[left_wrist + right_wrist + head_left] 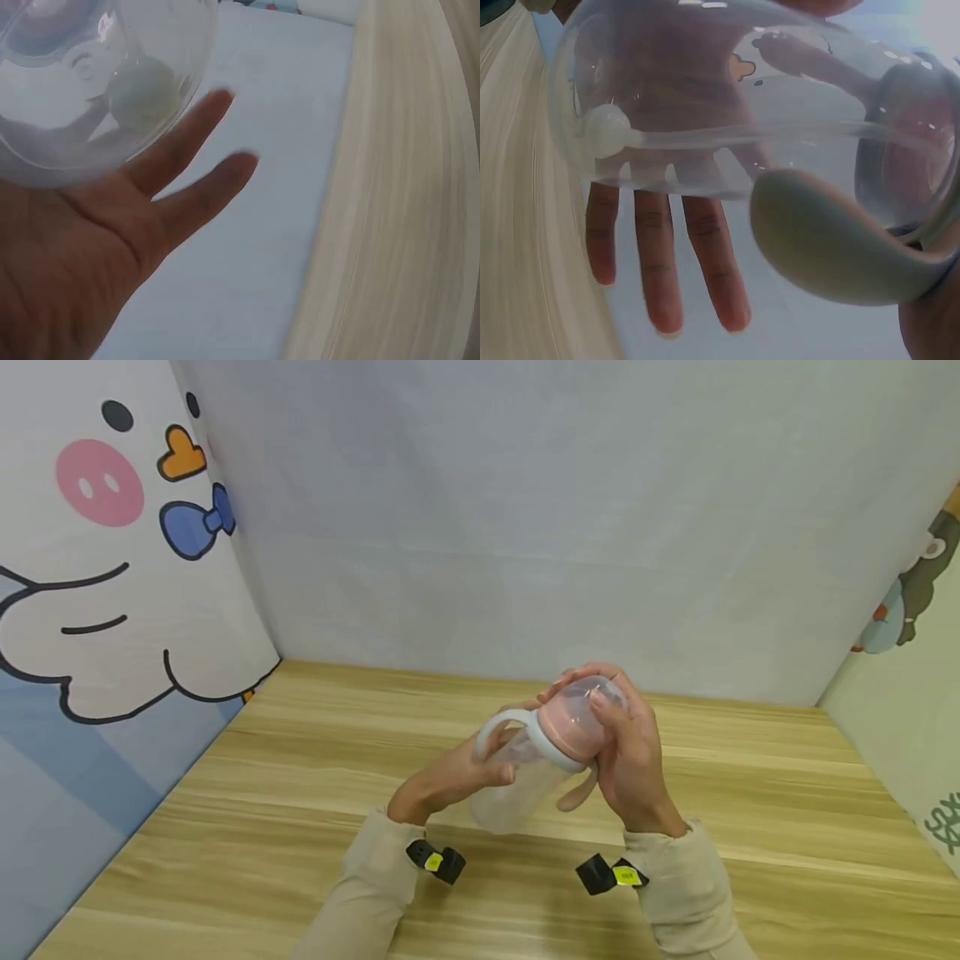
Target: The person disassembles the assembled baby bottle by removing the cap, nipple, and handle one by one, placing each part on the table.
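Note:
A clear baby bottle (517, 793) is tilted above the table, its pink collar (568, 727) and transparent cap (581, 689) pointing up to the right. Two pale blue-grey handles (491, 727) stick out from its ring. My left hand (465, 770) holds the body between thumb and fingers; several of those fingers stretch out straight beyond it in the right wrist view. My right hand (636, 752) grips the cap and collar, thumb across the cap. Inside the bottle, a straw (705, 137) ends in a whitish ball (606, 131).
The wood-grain table (337, 877) lies below both hands. A pale grey sheet (525, 527) hangs along its back edge. Cartoon-printed panels stand at the left (97, 577) and right (900, 710). Each sleeve carries a black wrist camera.

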Demonstrator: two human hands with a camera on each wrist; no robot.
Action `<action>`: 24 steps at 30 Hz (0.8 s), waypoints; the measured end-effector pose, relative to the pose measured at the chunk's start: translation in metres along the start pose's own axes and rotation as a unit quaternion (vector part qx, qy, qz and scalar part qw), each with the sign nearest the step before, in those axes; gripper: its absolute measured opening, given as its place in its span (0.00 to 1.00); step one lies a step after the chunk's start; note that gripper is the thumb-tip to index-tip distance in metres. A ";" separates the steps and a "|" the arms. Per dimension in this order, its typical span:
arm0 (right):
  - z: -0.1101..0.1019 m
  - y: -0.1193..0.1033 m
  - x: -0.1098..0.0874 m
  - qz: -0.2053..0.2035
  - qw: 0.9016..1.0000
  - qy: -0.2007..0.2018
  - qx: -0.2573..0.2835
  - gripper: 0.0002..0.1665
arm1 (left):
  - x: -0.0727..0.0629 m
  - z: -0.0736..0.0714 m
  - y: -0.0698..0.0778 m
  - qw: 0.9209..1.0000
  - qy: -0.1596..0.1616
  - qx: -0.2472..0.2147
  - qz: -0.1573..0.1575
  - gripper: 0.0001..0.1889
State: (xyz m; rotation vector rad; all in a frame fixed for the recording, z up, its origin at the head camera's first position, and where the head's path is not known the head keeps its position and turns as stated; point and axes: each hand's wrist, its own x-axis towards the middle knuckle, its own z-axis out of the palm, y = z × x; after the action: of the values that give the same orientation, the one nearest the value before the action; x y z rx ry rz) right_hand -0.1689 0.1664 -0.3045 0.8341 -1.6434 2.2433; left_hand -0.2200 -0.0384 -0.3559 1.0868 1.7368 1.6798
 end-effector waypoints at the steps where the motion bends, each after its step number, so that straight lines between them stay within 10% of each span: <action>1: 0.000 0.000 0.000 -0.004 1.000 -0.005 -0.003 0.15 | -0.001 0.000 -0.001 1.000 -0.016 0.002 -0.009 0.67; 14: -0.004 0.001 -0.001 -0.002 1.000 -0.018 0.003 0.16 | 0.002 0.010 -0.003 0.999 -0.050 0.003 -0.003 0.49; 24: 0.003 0.008 0.001 0.120 0.984 0.118 -0.066 0.23 | 0.007 0.016 -0.001 0.999 0.012 0.043 0.004 0.37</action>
State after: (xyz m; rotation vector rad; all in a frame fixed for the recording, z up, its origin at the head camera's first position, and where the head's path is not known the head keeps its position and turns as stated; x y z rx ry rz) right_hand -0.1731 0.1605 -0.3093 0.3374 -1.8330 2.2484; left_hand -0.2109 -0.0233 -0.3577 1.1159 1.8369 1.6435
